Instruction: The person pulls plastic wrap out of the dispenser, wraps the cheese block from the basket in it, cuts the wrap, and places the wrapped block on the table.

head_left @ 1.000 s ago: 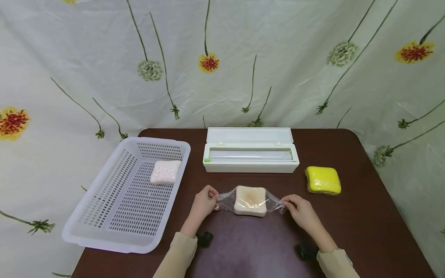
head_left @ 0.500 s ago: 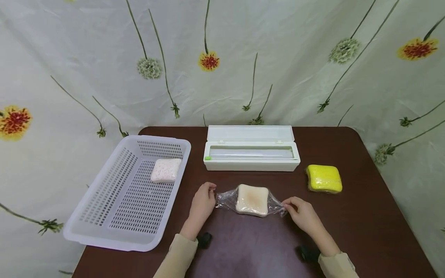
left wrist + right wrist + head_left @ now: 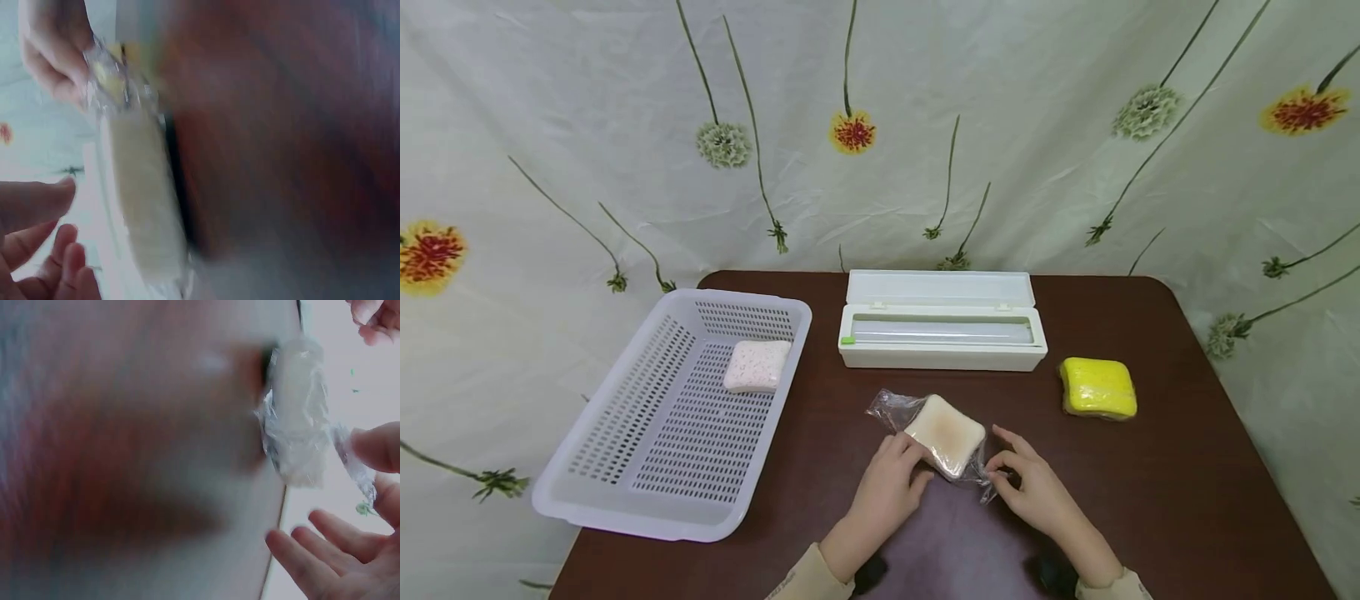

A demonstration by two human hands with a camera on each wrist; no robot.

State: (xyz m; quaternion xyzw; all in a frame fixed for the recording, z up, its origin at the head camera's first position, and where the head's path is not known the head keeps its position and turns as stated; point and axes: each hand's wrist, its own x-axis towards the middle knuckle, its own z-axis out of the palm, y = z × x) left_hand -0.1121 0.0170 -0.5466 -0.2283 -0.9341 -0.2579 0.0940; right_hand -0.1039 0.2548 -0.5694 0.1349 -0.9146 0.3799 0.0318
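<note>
A cream toast-shaped block (image 3: 947, 433) with a browned middle lies turned at an angle on the table, wrapped in cling film. One loose end of the cling film (image 3: 895, 408) sticks out at its far left, away from both hands. My right hand (image 3: 1036, 492) pinches the other twisted end between thumb and index finger, its remaining fingers spread in the right wrist view. Beside the block's near left edge is my left hand (image 3: 883, 487). In the left wrist view the left fingers (image 3: 37, 206) are loosely bent and hold nothing, apart from the block.
A white perforated basket (image 3: 752, 492) on the left holds a speckled pale block (image 3: 757, 367). Behind the work stands an open white cling film dispenser (image 3: 943, 358). A yellow wrapped block (image 3: 1099, 388) lies at the right.
My left hand has let go of the film's left end and come nearer and rightward to the block. The block has turned clockwise, its right film end drawn toward me by my right hand.
</note>
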